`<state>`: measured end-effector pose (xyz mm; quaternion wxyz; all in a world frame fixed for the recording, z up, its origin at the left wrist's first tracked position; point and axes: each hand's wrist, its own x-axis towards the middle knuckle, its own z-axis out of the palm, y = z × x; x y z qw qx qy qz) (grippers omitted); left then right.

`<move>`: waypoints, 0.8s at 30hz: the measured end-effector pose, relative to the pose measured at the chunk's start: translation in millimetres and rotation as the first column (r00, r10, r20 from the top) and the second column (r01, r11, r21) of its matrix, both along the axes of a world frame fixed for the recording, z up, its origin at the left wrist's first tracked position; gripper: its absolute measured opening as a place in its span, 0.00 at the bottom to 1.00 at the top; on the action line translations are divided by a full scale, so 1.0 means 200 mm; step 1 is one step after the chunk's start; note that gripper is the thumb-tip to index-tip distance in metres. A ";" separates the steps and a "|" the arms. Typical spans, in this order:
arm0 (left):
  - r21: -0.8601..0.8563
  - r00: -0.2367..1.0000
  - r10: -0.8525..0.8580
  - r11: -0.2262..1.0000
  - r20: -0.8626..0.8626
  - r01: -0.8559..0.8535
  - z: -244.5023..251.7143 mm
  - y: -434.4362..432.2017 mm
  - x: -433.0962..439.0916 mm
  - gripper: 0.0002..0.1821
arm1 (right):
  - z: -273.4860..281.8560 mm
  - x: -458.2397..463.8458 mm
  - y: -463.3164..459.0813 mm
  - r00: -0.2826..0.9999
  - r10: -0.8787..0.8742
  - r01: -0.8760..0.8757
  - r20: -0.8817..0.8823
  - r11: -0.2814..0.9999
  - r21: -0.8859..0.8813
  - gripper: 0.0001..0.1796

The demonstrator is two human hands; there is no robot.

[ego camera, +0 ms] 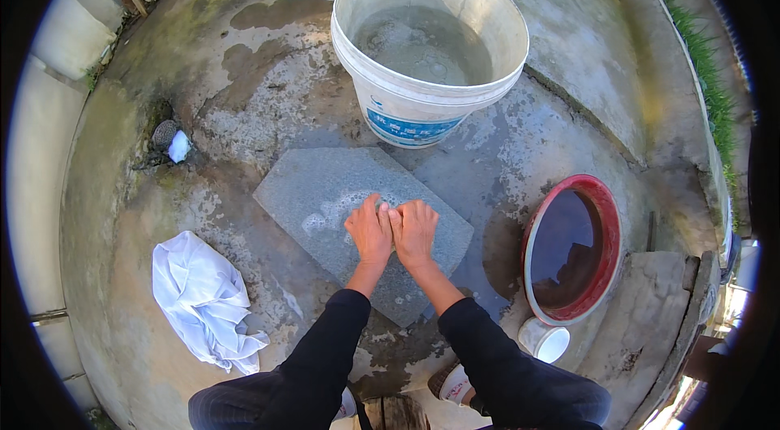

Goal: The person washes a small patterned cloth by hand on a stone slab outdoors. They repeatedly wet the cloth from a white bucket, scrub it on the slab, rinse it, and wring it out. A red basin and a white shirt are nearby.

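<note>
A grey stone slab lies on the wet concrete before me, with soap suds on its surface. Over the slab, my left hand and my right hand are side by side, thumbs together and fingers bent downward. What lies under them is hidden, so I cannot tell whether they grip something. A crumpled white cloth rests on the ground to the left of the slab. Beyond the slab stands a large white plastic bucket with water in it, and a thin stream falls into it.
A red-rimmed basin of dark water stands at the right, with a small white cup beside it. A drain hole with a white lump lies at the left. Raised concrete edges run along the right; walls curve around the left and back.
</note>
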<state>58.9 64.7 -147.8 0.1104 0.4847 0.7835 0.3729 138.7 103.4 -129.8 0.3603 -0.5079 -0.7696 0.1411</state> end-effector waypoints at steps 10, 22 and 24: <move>-0.305 0.938 -0.224 0.942 -0.263 0.139 -0.20 -0.13 0.04 0.11 | -0.27 0.11 -0.10 0.930 0.043 0.041 0.366 0.975 -0.218 0.08; -0.218 0.899 -0.404 0.905 -0.167 0.366 -0.31 -0.31 0.05 0.09 | -0.33 0.21 -0.29 0.908 0.165 -0.088 0.386 0.974 -0.208 0.09; -0.182 0.943 -0.291 0.948 -0.165 0.261 -0.24 -0.14 0.00 0.07 | -0.27 0.13 -0.15 0.959 0.081 -0.035 0.270 0.985 -0.171 0.09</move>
